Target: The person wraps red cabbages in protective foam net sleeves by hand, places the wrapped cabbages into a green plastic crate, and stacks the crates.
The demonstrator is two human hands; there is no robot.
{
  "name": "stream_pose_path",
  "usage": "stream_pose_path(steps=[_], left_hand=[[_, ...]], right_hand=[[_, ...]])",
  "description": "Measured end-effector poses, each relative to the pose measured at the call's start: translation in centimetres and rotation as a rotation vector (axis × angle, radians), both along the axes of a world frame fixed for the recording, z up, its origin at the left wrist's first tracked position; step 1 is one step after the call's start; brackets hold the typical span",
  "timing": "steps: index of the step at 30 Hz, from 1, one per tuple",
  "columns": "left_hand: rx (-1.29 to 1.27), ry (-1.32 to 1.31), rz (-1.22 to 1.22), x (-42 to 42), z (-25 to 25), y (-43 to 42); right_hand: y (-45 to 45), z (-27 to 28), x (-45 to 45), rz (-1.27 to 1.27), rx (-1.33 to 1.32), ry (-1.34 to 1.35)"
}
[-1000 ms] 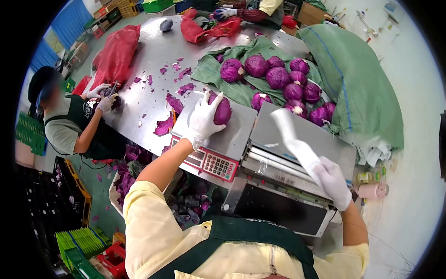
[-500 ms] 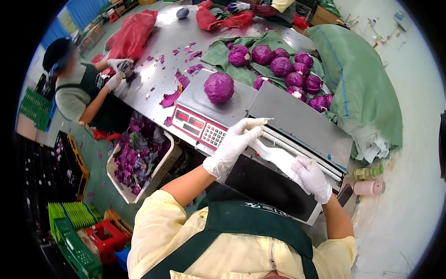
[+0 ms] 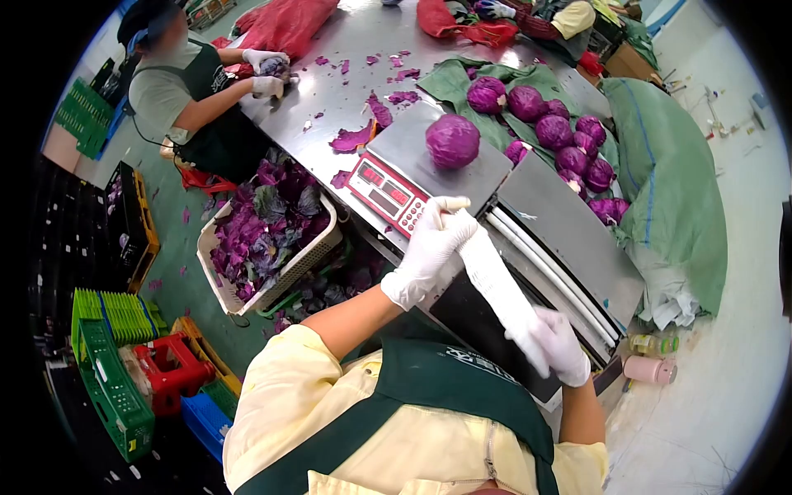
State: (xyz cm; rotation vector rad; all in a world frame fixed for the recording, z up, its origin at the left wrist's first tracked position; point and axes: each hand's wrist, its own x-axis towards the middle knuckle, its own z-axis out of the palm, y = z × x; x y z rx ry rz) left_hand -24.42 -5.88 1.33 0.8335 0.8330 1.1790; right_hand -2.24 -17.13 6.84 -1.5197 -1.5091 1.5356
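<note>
A strip of white knitted cloth (image 3: 497,276) is stretched between my two gloved hands, above the black front of the wrapping machine. Whether it is a glove or a sleeve I cannot tell. My left hand (image 3: 437,243) pinches its upper end, close to the keypad of the red-fronted scale (image 3: 384,194). Lower down and to the right, my right hand (image 3: 561,346) is closed around the other end. Just beyond my left hand, one purple cabbage (image 3: 452,141) rests on the scale's metal plate.
Several purple cabbages (image 3: 554,132) lie on green sacking, beside a bulging green sack (image 3: 668,190). A cream crate (image 3: 276,285) of trimmed leaves stands left below the metal table (image 3: 322,124). Another person (image 3: 194,91) handles a cabbage at the left. Bottles (image 3: 650,369) stand at the right.
The view has swung, shifting the table and cabbages rightward and downward. My hands are farther apart vertically, and the cloth now runs steeper and straighter between them.
</note>
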Motion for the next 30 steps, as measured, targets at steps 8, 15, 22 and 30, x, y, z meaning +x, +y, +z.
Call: stream_pose_path(steps=[8,15,22,30], left_hand=[[0.284,-0.063,-0.188,0.8,0.2,-0.3],[0.826,0.44,0.35,-1.7,0.2,3.2],[0.47,0.183,0.121,-3.0,-1.4,4.7],[-0.23,-0.12,-0.832,-5.5,-2.7,5.2]], right_hand=[[6.2,-4.1,-6.8,-0.42,0.371,0.307],[9.0,-6.1,-11.0,-0.502,0.23,0.706],[11.5,-7.0,-11.0,-0.393,0.245,0.555],[15.5,-2.6,-7.3,-0.729,-0.111,0.84]])
